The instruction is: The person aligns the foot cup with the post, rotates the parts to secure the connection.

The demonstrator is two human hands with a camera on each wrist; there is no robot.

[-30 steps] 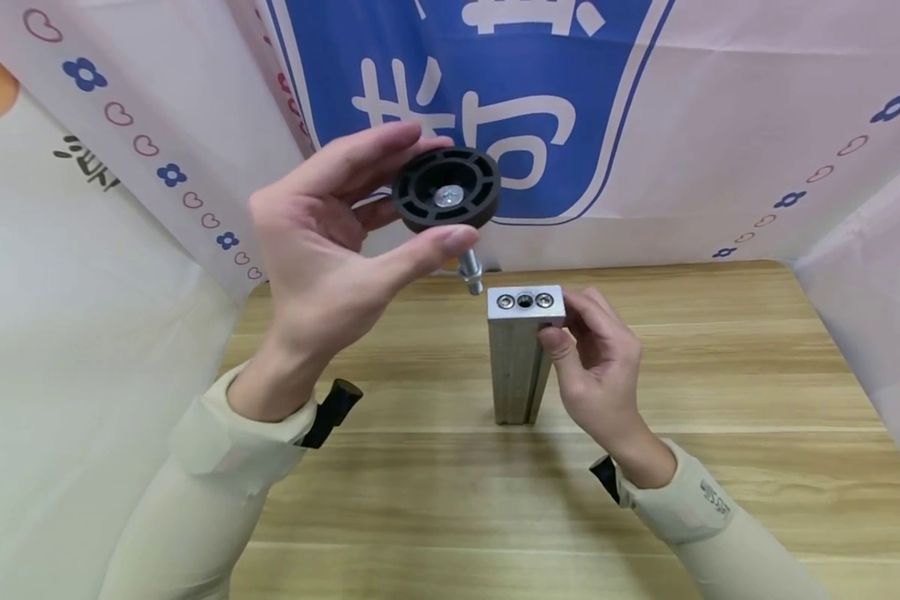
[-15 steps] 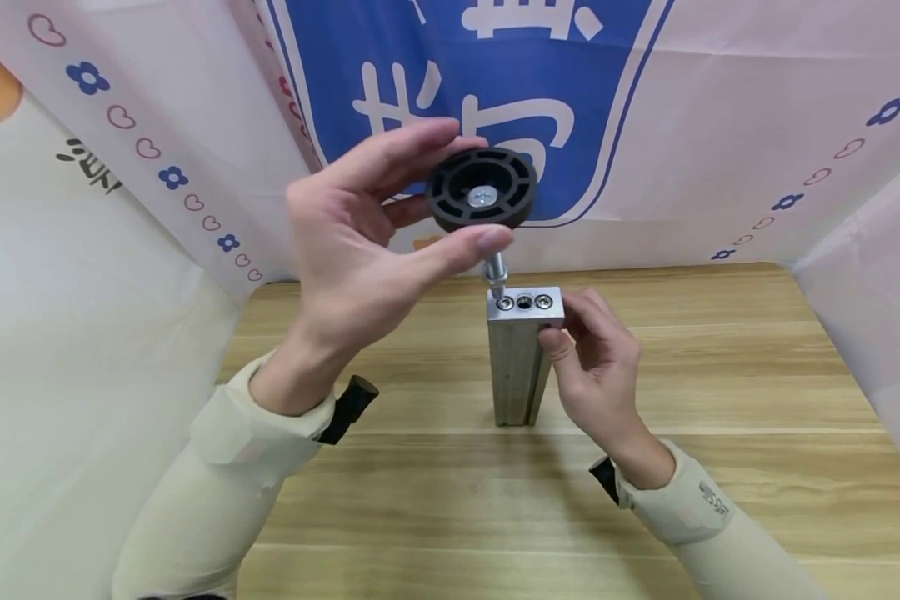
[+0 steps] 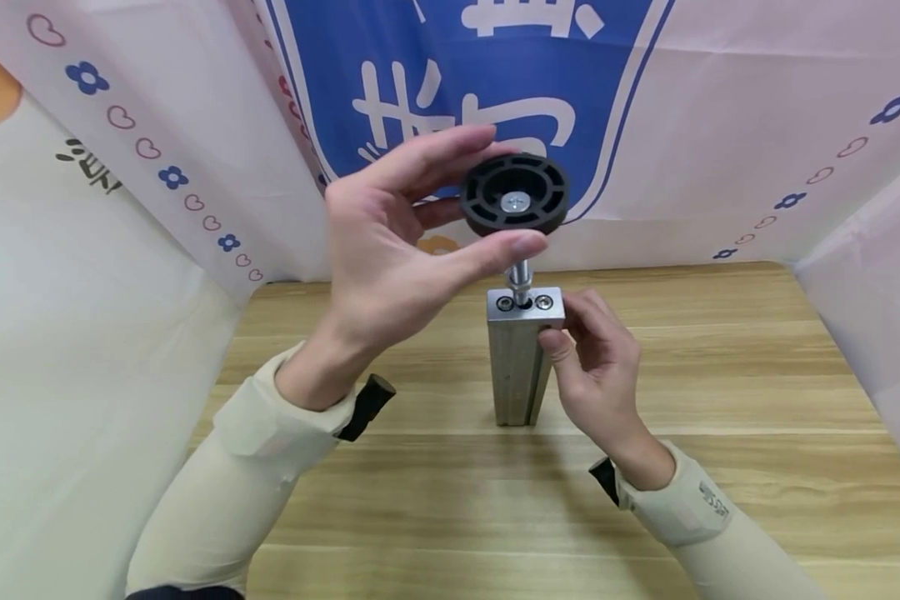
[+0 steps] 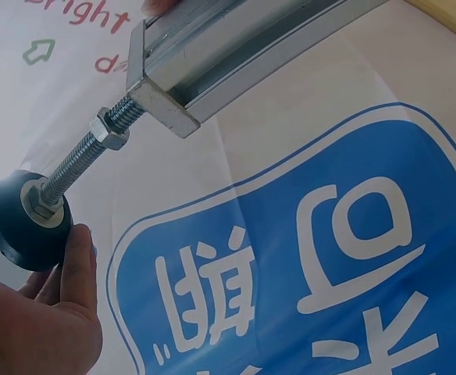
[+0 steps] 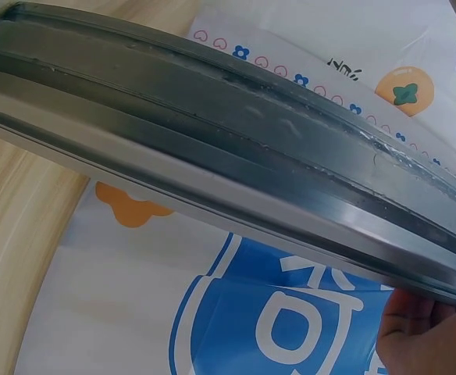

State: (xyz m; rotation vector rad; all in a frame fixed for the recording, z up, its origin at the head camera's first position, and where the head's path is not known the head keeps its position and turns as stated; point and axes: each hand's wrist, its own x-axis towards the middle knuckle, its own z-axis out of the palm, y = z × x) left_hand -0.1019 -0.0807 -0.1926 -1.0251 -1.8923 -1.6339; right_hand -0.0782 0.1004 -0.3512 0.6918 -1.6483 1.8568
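Note:
My left hand point(image 3: 405, 250) grips a black round leveling foot point(image 3: 487, 218) by its rim, thumb in front and fingers behind. Its threaded stud point(image 4: 76, 166) carries a hex nut point(image 4: 108, 129) and points down from the foot. The stud's tip is right at the middle hole in the metal end plate point(image 3: 526, 315) of an upright aluminium profile point(image 3: 515, 375). Two socket screws flank that hole. With thumb and fingers, my right hand point(image 3: 598, 358) holds the profile near its top, on the right side.
The profile stands on a wood-grain table point(image 3: 390, 500). Behind it hangs a white cloth backdrop point(image 3: 720, 167) with a blue printed sign, and more white cloth closes off both sides. A black strap piece point(image 3: 367, 407) sticks out from the left cuff.
My left hand has moved right with the leveling foot, bringing the stud from left of the profile to over its middle hole. My right hand and the profile have stayed put.

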